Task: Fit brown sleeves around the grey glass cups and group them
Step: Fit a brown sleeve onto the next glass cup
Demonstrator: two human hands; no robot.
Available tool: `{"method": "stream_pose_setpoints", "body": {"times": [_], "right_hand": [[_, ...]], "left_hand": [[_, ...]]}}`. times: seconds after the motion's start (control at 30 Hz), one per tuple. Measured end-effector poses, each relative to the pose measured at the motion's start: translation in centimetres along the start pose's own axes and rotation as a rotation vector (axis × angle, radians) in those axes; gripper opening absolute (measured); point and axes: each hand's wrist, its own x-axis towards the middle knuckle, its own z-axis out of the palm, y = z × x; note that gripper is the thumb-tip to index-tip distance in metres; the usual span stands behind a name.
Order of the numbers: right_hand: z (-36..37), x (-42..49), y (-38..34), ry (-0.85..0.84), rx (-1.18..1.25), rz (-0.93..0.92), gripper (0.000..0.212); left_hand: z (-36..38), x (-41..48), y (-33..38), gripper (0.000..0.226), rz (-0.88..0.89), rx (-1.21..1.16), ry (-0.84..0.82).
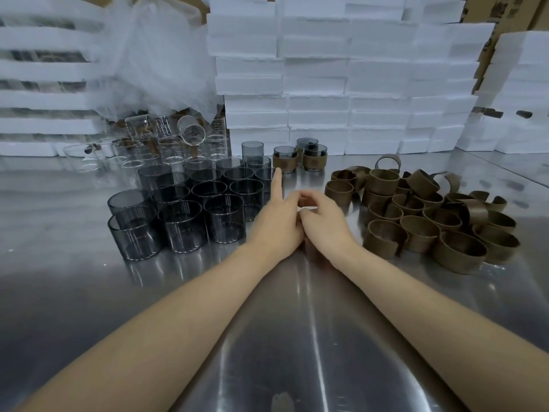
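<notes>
Hands meet mid-table, between bare cups and loose sleeves
Left hand (276,218) and right hand (323,221) touch at the fingers over the steel table (297,337); left index straight, its tip just beside the nearest of three sleeved cups (285,162) at the rear; its other fingers folded in; right fingers curled; I cannot tell whether either grip has hold of anything; grey glass cups (190,215) stand bare in a cluster left of the hands, some stacked; brown sleeves (430,215) lie heaped to the right, well apart from that cluster; clear glasses (166,147) behind the grey ones; white foam blocks (341,84) stacked along the back
</notes>
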Motion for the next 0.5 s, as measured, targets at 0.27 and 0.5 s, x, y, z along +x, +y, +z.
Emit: {"method": "stream_pose_setpoints", "body": {"times": [0.27, 0.5], "right_hand": [[0.16, 0.56, 0.46, -0.016, -0.03, -0.021, 0.046], [-0.74, 0.99, 0.56, -0.036, -0.066, 0.017, 0.065]], "left_hand": [[0.34, 0.46, -0.58, 0.028, -0.089, -0.023, 0.007], [0.36, -0.13, -0.32, 0.022, 0.012, -0.072, 0.1]]}}
